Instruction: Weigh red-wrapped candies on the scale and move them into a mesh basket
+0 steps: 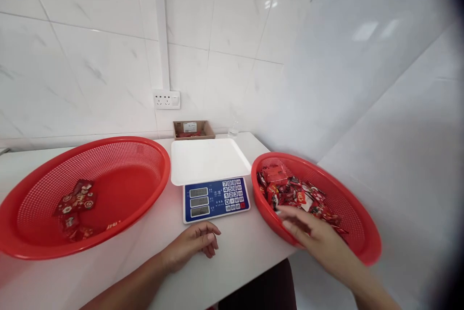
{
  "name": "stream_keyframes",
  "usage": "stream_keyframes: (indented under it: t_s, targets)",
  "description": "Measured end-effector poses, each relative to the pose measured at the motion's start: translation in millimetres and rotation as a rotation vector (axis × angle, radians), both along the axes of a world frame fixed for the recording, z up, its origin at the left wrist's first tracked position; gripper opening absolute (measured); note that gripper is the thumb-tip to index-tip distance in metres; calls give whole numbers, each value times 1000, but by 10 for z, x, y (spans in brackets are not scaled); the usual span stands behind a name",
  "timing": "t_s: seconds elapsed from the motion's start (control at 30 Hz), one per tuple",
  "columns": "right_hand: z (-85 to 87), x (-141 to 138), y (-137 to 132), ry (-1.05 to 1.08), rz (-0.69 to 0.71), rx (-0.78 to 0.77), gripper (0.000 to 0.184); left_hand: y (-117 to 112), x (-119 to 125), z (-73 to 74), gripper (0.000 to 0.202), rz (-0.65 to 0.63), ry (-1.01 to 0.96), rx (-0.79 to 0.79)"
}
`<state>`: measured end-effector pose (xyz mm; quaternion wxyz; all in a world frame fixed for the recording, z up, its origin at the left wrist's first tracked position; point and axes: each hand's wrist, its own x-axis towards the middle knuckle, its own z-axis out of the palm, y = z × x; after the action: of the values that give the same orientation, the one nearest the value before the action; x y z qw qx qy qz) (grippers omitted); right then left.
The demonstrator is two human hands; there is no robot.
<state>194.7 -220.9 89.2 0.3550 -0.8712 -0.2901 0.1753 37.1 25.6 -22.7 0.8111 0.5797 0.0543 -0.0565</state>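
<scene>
Head | right hand (315, 235) half-curled at right packets (300, 197), hold I can't tell | left hand (192, 242) loosely curled, looks empty | packets likely light, slick; pinch edges

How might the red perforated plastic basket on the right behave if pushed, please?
The right red perforated plastic basket might tip, as it seems to jut past the white table. Its glossy red packets would probably slide, lying loosely heaped.

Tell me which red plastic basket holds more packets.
The red perforated plastic basket right of the blue-and-white digital scale: glossy red packets are heaped inside, while the left basket holds just a few.
</scene>
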Motion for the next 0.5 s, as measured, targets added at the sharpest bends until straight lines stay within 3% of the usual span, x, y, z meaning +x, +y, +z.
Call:
stream_keyframes:
  t_s: [0.07,0.13,0.27,0.33,0.5]
  targets:
    - [53,203,-75,-40,-144,-72,44,13,7,-2,34,-2,11,-40]
    - [28,353,-104,-3,-166,-139,48,18,13,-6,34,-7,20,-55]
    - [-139,513,-40,154,51,-193,48,23,18,-6,36,-33,16,-62]
    - [-211,555,29,214,94,-229,50,24,18,-8,37,-40,7,-57]
    - [-299,640,178,-72,173,-311,47,13,21,3,40,-55,31,-22]
